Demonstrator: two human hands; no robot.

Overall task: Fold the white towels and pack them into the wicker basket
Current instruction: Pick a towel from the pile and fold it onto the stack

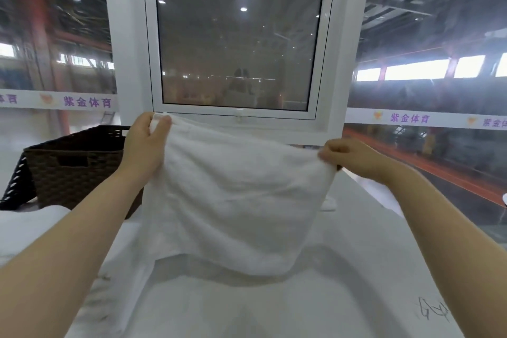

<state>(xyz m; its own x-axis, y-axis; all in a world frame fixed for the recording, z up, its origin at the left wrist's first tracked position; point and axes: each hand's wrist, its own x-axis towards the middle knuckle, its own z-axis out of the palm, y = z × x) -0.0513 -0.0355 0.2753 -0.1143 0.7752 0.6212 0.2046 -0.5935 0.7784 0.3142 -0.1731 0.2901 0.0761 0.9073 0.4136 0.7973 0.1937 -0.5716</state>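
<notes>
Over white table [356,269], before window [238,35]: left hand [145,145], right hand [354,158] pinch towel [233,195] corners; basket [76,167] left.

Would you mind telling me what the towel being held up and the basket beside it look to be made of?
The white towel looks like soft cotton terry: matte, faintly fuzzy, draping in loose folds from the left hand and right hand. The wicker basket shows a tight dark-brown weave with a slight sheen, perhaps plastic rattan rather than natural cane.
</notes>
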